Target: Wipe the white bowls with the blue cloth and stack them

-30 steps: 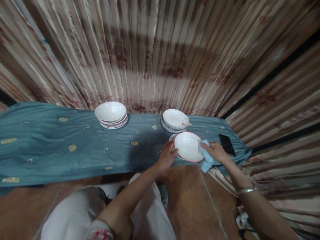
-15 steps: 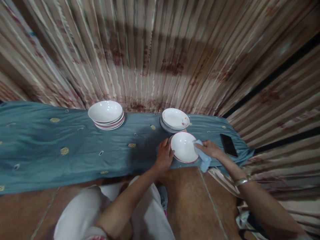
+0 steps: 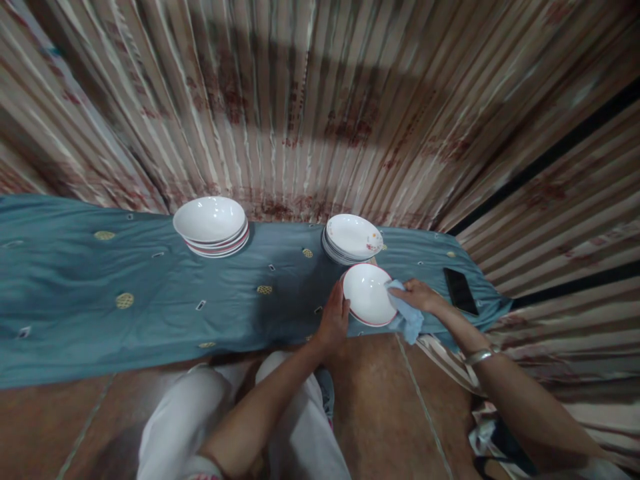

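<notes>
A white bowl with a red rim (image 3: 369, 293) stands near the front edge of the cloth-covered table. Against its left side is my left hand (image 3: 334, 319), fingers along the outer wall and thumb by the rim, holding it. My right hand (image 3: 419, 295) grips a light blue cloth (image 3: 411, 321), pressed to the bowl's right rim with its loose end hanging over the outside. Just behind the bowl sits a stack of white plates (image 3: 353, 235), the top one printed with small flowers.
Further left stands a stack of white bowls (image 3: 210, 220), some red-rimmed. A black phone (image 3: 461, 291) lies at the right end of the blue-green tablecloth (image 3: 170, 287). Pleated curtains (image 3: 280, 120) hang behind and at the right. A bag-like bundle (image 3: 493, 440) is on the floor.
My left hand's fingers have straightened along the bowl's left side. My right hand and the cloth remain at the right rim, almost unmoved. The view has shifted slightly.
</notes>
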The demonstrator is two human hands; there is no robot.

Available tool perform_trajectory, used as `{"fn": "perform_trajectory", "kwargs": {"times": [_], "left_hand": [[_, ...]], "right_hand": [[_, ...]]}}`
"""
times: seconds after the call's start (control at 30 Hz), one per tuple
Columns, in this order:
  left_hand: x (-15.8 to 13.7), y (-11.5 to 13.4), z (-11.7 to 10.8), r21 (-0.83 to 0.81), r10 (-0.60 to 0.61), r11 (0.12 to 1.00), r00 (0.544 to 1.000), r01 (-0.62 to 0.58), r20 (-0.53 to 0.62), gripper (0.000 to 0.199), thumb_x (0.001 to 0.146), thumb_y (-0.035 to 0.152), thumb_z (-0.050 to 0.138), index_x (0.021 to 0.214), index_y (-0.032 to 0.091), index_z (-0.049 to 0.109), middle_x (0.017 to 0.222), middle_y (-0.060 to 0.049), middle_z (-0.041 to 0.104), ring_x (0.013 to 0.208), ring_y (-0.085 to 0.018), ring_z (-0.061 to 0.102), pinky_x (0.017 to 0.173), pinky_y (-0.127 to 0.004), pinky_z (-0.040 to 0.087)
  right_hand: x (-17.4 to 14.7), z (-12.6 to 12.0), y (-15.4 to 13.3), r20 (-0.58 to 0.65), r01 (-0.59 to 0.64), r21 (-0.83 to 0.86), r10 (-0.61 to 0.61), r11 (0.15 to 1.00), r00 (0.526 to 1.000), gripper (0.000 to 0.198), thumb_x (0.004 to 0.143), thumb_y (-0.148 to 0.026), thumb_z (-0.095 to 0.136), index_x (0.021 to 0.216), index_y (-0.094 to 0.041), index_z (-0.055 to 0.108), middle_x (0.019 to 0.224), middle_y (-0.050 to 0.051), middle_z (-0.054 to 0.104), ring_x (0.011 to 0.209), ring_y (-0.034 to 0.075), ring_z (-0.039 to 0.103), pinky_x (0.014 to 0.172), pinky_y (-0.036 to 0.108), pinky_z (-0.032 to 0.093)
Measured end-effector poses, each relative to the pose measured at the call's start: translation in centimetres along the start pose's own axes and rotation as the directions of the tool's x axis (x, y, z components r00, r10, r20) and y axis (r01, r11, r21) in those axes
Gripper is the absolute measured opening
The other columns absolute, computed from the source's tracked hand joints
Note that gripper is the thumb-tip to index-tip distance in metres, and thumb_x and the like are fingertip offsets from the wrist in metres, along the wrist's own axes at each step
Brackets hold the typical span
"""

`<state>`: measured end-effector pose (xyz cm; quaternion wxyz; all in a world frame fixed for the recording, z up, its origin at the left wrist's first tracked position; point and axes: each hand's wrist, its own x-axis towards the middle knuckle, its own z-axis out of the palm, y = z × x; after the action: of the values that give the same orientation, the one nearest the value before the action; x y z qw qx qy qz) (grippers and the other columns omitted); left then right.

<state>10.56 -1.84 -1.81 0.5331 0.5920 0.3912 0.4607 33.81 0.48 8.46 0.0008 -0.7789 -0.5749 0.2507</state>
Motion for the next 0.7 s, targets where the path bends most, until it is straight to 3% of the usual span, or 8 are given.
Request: {"fn": "perform_trajectory", "kwargs": {"times": [0.2,0.43,0.7], "left_hand": [[-0.1,-0.9,0.6,-0.002,-0.06,0.998,0.998,0.06,-0.019,0.06,0.096,0.045,0.041,0.149,0.019,0.037,0.16,-0.013,0.034,0.149,-0.024,0.029,0.125,-0.042,0.012],[-0.1,-1.2,0.7,0.039,-0.017,0.999,0.999,0.019,-0.03,0.066,0.096,0.044,0.039,0.154,0.016,0.027,0.163,-0.014,0.027,0.15,-0.023,0.025,0.125,-0.042,0.013],[-0.6,0.0,0.4,0.0,-0.061,0.998,0.997,0.061,-0.037,0.065,0.094,0.046,0.043,0.151,0.017,0.034,0.162,-0.014,0.03,0.149,-0.024,0.027,0.124,-0.042,0.015]], "right_hand": [[0.2,0.1,0.3,0.001,0.028,0.016,-0.028,0.999,1.0,0.044,0.08,-0.045,0.058,0.046,-0.018,0.055,0.045,0.001,0.052,0.053,0.016,0.057,0.046,0.023,0.033],[0.0,0.0,0.4,0.026,0.029,0.027,-0.029,0.999,0.999,0.045,0.079,-0.051,0.06,0.048,-0.019,0.055,0.048,0.002,0.055,0.054,0.016,0.058,0.048,0.023,0.037],[-0.4,0.3,0.1,-0.033,0.034,-0.065,-0.036,0.997,0.999,0.051,0.082,-0.055,0.054,0.043,-0.022,0.047,0.045,0.001,0.051,0.055,0.018,0.06,0.049,0.025,0.036]]}}
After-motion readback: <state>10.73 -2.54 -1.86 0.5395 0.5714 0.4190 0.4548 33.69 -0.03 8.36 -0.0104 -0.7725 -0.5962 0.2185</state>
